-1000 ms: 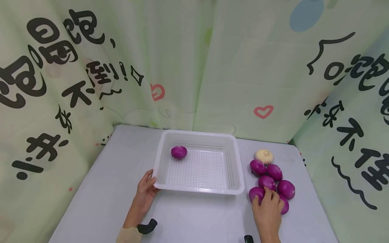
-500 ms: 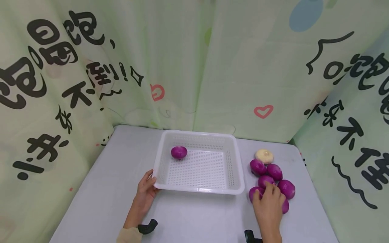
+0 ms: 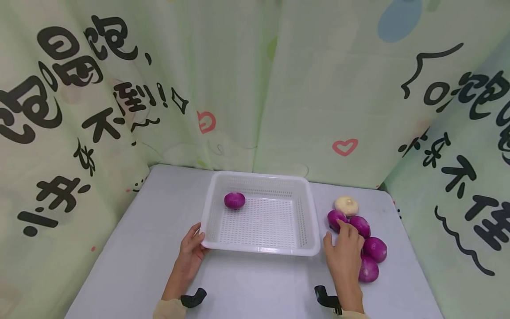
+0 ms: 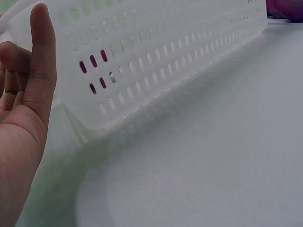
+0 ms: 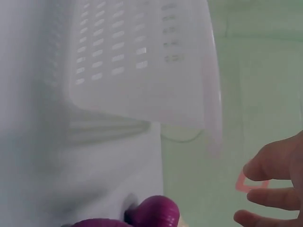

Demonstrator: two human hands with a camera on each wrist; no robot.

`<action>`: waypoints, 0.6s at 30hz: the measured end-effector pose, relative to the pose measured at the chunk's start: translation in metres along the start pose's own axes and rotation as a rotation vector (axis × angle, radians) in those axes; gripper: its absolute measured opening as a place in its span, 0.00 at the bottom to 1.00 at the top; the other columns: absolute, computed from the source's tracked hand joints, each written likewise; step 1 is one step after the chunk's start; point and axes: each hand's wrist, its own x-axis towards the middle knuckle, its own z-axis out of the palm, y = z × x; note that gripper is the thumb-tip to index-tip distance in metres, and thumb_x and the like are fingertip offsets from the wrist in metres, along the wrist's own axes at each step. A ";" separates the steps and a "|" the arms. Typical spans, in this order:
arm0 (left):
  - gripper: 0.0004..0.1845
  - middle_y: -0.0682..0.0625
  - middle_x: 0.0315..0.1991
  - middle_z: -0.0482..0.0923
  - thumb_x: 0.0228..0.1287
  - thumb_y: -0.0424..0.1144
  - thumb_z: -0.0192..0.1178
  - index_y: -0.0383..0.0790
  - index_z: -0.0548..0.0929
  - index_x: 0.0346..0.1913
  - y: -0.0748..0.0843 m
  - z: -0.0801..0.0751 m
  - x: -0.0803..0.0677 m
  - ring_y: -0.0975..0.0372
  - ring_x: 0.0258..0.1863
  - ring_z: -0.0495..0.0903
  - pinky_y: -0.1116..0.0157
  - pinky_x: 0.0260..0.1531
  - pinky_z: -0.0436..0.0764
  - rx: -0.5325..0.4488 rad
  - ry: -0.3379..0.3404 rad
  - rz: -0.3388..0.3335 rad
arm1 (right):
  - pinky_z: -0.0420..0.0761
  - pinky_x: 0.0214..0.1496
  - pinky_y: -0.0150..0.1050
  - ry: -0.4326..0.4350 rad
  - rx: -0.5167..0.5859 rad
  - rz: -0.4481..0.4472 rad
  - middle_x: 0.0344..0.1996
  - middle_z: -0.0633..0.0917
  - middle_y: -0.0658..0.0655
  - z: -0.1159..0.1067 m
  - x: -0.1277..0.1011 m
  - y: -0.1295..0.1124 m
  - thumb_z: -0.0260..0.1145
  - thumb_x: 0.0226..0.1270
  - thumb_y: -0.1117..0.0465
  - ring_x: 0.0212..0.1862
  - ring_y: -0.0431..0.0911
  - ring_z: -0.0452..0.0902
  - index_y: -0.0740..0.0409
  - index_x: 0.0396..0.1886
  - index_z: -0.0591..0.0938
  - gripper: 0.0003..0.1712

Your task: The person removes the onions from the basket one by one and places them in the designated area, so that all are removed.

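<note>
A white perforated basket stands mid-table with one purple onion in its back left corner. My left hand holds the basket's front left corner; in the left wrist view the thumb stands straight beside the basket wall. My right hand hovers over a cluster of purple onions to the right of the basket. Its index tip reaches the rear purple onion. In the right wrist view its fingers are spread and hold nothing.
A pale onion lies behind the purple ones. The grey table is walled by green printed curtains on three sides. In the right wrist view, one purple onion shows below the basket.
My right hand has moved away from me and left across the onion cluster, towards the basket's front right corner. It now covers the middle onions. The left hand and basket have not moved.
</note>
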 end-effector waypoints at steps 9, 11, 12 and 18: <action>0.24 0.42 0.75 0.69 0.82 0.38 0.50 0.44 0.64 0.75 0.001 0.001 0.000 0.51 0.65 0.80 0.63 0.57 0.85 0.007 -0.007 0.005 | 0.73 0.60 0.69 0.030 0.061 -0.108 0.66 0.72 0.74 0.006 0.016 -0.025 0.62 0.72 0.62 0.64 0.69 0.65 0.69 0.68 0.73 0.28; 0.24 0.42 0.75 0.69 0.82 0.39 0.50 0.44 0.64 0.75 0.001 0.001 0.000 0.51 0.65 0.80 0.63 0.57 0.85 0.009 -0.010 0.008 | 0.74 0.62 0.68 0.009 0.090 -0.113 0.67 0.72 0.73 0.009 0.020 -0.031 0.62 0.73 0.61 0.64 0.69 0.66 0.68 0.69 0.73 0.28; 0.24 0.41 0.75 0.69 0.82 0.39 0.51 0.44 0.64 0.75 0.001 0.001 0.001 0.51 0.65 0.80 0.63 0.57 0.85 0.009 -0.011 0.009 | 0.73 0.64 0.68 -0.006 0.109 -0.112 0.67 0.72 0.72 0.010 0.022 -0.034 0.62 0.73 0.61 0.65 0.69 0.66 0.67 0.69 0.73 0.28; 0.24 0.40 0.74 0.68 0.82 0.38 0.50 0.44 0.64 0.75 0.001 -0.001 0.000 0.52 0.63 0.80 0.65 0.55 0.85 0.007 -0.015 0.002 | 0.80 0.62 0.61 -0.161 0.297 -0.069 0.68 0.74 0.70 0.011 0.030 -0.050 0.62 0.75 0.61 0.63 0.64 0.72 0.65 0.72 0.73 0.29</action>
